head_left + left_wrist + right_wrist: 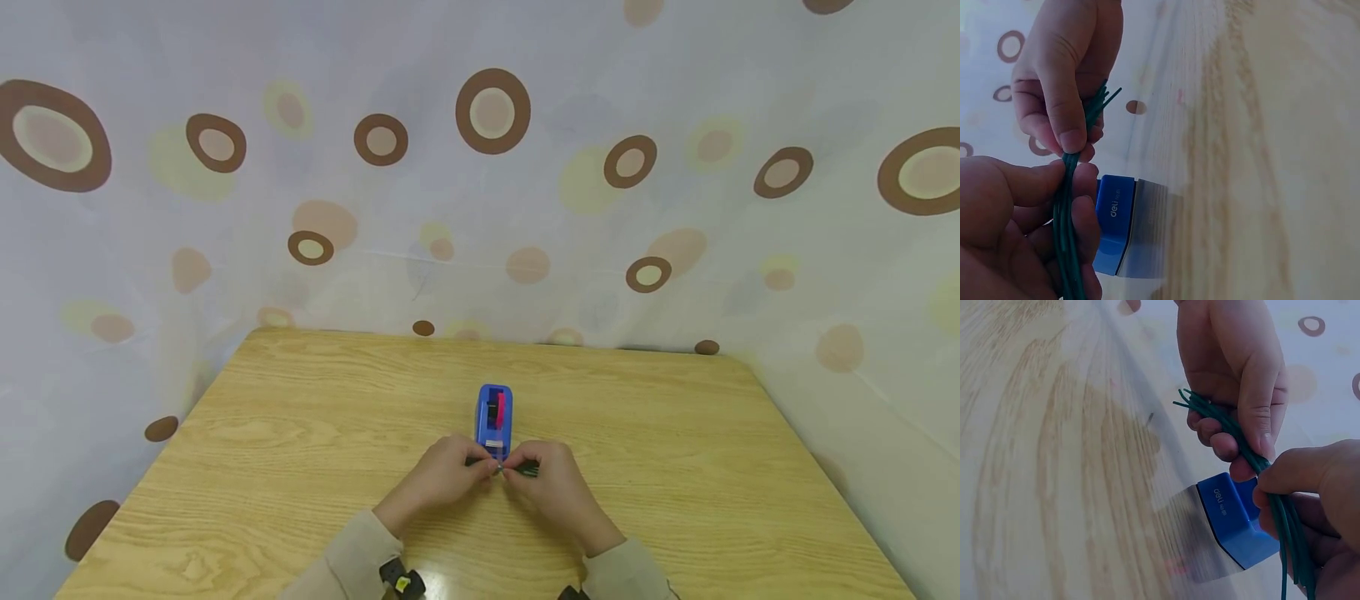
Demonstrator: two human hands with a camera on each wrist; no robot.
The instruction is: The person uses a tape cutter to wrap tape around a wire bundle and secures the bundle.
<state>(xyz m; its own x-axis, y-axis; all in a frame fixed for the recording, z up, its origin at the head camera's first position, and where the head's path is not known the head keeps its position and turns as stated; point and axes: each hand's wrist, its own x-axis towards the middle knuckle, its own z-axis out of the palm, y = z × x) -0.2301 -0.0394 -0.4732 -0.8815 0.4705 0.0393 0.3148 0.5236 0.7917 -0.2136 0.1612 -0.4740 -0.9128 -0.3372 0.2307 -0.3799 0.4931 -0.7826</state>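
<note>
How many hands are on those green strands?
2: the left hand and the right hand, meeting near the close end of the blue dispenser; both grip the strands. No other hand shows.

i'm pinching smooth, plastic-looking green strands point(1067, 250); glossy plastic tape dispenser point(1115, 219), shiny wood-grain tabletop point(675, 467), my sleeves point(345, 554) matt cloth.

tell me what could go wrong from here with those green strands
The green strands are held together by the left hand and right hand, so if either grip eases, some might slip out.

Their ends already splay unevenly, and one strand stands apart from the rest below the right hand's pinch, so the bundle could end up ragged.

The blue tape dispenser is right by the hands, so a careless move might knock it.
</note>
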